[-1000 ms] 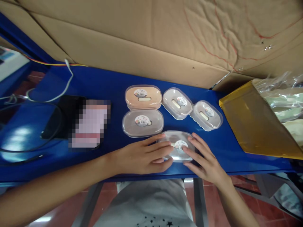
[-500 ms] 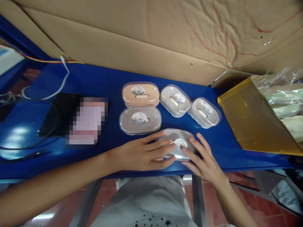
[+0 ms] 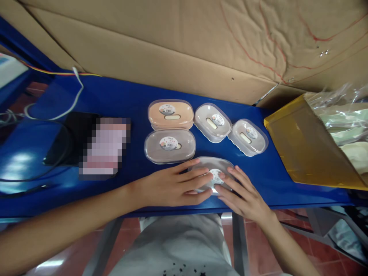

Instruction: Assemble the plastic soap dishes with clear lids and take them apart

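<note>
Left hand (image 3: 175,188) at nine o'clock and right hand (image 3: 245,197) at four spread loosely over the oval plastic box (image 3: 216,171), likely light, slick, best rim-held.

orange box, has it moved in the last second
No, the orange box keeps its place relative to the cardboard wall behind it; only the view shifts.

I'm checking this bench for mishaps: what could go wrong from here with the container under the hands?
The near container lies close to the blue table's front edge, so a push toward the person might tip it off. The left hand is just in front of the grey container and could nudge it. The right hand's fingertips are at the round label and might scuff it.
</note>
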`<state>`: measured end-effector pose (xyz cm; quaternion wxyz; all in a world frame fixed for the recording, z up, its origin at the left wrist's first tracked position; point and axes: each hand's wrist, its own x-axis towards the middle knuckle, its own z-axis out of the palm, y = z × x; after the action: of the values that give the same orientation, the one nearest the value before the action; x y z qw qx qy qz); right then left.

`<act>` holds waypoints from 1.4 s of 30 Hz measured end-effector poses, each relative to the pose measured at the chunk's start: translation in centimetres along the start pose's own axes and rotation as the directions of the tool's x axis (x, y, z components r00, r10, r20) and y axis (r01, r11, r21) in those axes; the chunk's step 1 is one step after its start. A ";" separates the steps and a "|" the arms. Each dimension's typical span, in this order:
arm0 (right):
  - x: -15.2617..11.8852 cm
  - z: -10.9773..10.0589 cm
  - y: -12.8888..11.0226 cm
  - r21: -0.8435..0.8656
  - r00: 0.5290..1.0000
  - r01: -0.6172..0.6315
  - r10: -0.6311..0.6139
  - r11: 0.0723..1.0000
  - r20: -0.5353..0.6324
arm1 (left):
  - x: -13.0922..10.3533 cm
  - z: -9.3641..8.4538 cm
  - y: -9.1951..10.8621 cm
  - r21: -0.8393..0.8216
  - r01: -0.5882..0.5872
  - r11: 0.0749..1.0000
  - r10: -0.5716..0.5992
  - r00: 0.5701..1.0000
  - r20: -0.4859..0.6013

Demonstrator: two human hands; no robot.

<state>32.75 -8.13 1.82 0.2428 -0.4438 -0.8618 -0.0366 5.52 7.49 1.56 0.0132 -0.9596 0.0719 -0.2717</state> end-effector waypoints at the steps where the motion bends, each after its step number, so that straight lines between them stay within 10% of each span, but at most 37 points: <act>1: 0.0 0.0 0.1 0.013 1.000 -0.001 0.001 1.000 -0.004 | 0.0 0.0 0.0 -0.001 -0.001 1.000 0.001 1.000 0.001; 42: -1.3 0.5 0.9 0.085 0.994 -0.063 0.070 0.994 -0.087 | -0.2 0.5 0.2 0.021 0.044 0.999 -0.045 0.999 0.019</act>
<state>33.91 -8.47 0.66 0.3006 -0.4599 -0.8354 -0.0129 5.59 7.29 1.04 0.0179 -0.9634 0.0476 -0.2631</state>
